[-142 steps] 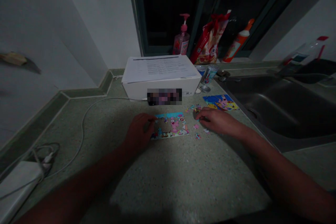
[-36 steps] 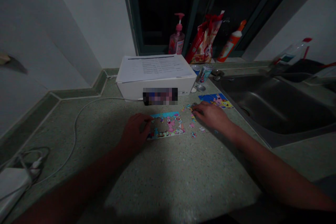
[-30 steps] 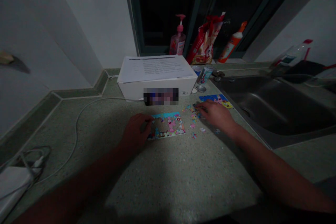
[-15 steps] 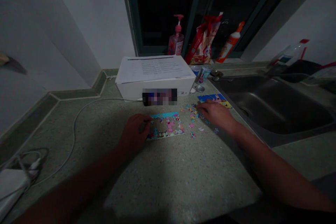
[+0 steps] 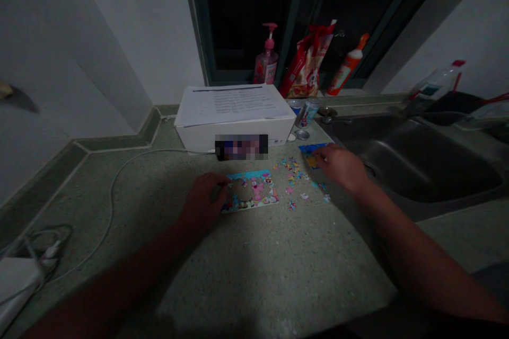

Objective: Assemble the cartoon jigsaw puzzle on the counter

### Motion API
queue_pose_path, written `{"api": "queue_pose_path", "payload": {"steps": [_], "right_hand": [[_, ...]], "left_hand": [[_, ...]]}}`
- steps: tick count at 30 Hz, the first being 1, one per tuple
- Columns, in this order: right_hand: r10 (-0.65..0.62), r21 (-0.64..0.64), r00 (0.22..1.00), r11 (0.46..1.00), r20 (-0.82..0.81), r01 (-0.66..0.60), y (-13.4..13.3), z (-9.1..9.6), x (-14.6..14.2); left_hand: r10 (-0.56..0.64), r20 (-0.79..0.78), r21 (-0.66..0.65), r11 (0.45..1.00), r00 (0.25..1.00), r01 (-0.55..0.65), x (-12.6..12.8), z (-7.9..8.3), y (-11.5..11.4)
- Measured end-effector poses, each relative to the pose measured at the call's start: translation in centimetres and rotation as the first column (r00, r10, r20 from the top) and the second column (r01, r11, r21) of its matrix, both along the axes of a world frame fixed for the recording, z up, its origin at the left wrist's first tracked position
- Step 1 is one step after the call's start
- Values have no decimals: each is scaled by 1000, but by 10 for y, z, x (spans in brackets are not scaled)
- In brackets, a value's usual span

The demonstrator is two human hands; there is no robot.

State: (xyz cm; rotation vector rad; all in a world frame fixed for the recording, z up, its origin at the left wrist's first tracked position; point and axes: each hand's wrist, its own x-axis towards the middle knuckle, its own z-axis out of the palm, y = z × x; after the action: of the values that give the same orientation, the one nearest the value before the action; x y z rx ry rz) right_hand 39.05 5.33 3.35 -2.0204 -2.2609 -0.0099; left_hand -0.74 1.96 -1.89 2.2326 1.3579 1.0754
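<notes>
A puzzle [image 5: 258,193] lies flat on the counter [image 5: 278,254], with a gap in its left part. The left hand [image 5: 202,201] sits at the edge of that gap, with its fingers [image 5: 222,183] curled on the puzzle. I cannot tell if they hold a piece. Loose pieces [image 5: 293,170] are spread to the right of the puzzle, near it. The right hand [image 5: 341,167] is past them, lying open on a blue picture card [image 5: 311,154] and holding nothing I can see. Behind the puzzle is a white box [image 5: 234,135] with papers [image 5: 233,105] on top. A can [image 5: 308,111] stands beside the box. A steel sink [image 5: 413,161] is to the right.
</notes>
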Motion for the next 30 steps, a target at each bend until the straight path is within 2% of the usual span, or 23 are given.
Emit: {"api": "queue_pose_path", "payload": {"steps": [3,9,12,19,25,30], "right_hand": [[-90,36,994,995,65,88,0,2,-1],[126,57,992,990,2,-126,7,-10,-23],[181,74,983,981,-17,-179,13,-17,-29],[198,41,980,980,-28,-197,25,-27,-27],[234,26,967,972,-101,-232,30,-30,-21],[193,34,967,981,-169,-190,31,-29,-20]], "left_hand": [[2,4,-3,1000,1000,-2,0,-1,0],[12,-5,1,1000,1000,-12,1,-2,0],[16,-8,-1,1000,1000,-16,1,-2,0],[-5,-7,10,1000,1000,5,1,0,-1],[-15,10,24,1000,1000,15,2,-2,0],[-3,17,24,1000,1000,2,3,-2,-1]]}}
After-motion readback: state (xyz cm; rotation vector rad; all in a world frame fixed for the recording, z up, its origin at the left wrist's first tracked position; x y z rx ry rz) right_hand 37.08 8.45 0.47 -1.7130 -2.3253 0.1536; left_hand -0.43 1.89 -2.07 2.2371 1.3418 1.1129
